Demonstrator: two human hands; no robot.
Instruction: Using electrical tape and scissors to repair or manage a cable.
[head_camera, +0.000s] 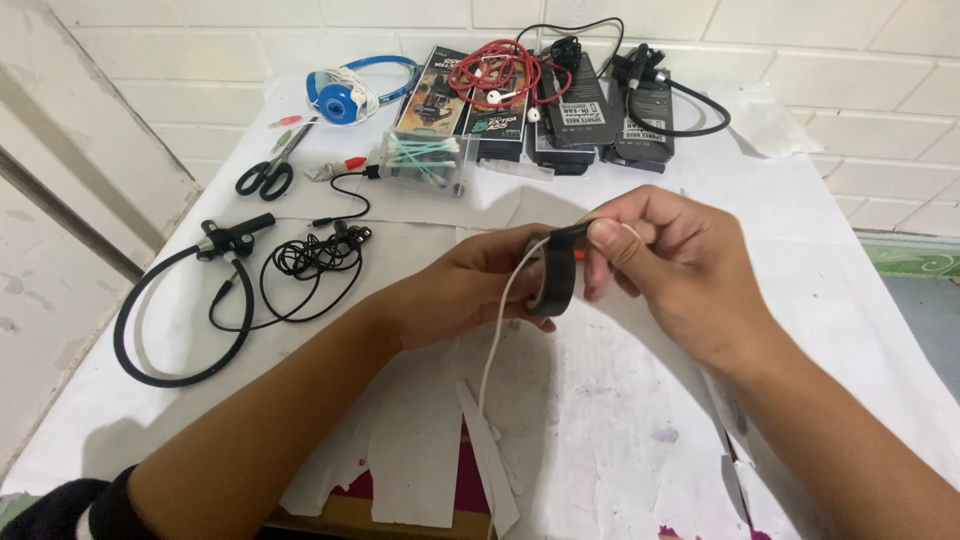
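**A:** What do I have on the far left?

**B:** A black neckband cable (180, 320) looped on the desk (860, 330), then black earphones (315, 255) in a tangle, scissors (268, 172) behind them, and blue headphones (345, 95) near the wall.

**A:** And my hands?

**B:** The left hand (465, 290) is closed round the near side of a roll of black tape (558, 270), held above the middle of the desk. The right hand (670, 260) is pinched shut on the roll's top edge, thumb pressing there. A thin white cable (497, 345) runs up past the roll and trails down toward the desk edge.

**A:** How do they handle?

**B:** I judge the roll light and stiff, best held by its rim. The cable looks limp and slippery, so I'd pinch it close to the tape.

**A:** Anything in the way?

**B:** Not close by. A clear box of cotton swabs (425, 160), red earphones (495, 70) and two black power adapters (600, 110) sit well back. Torn paper strips (490, 455) lie under my wrists.
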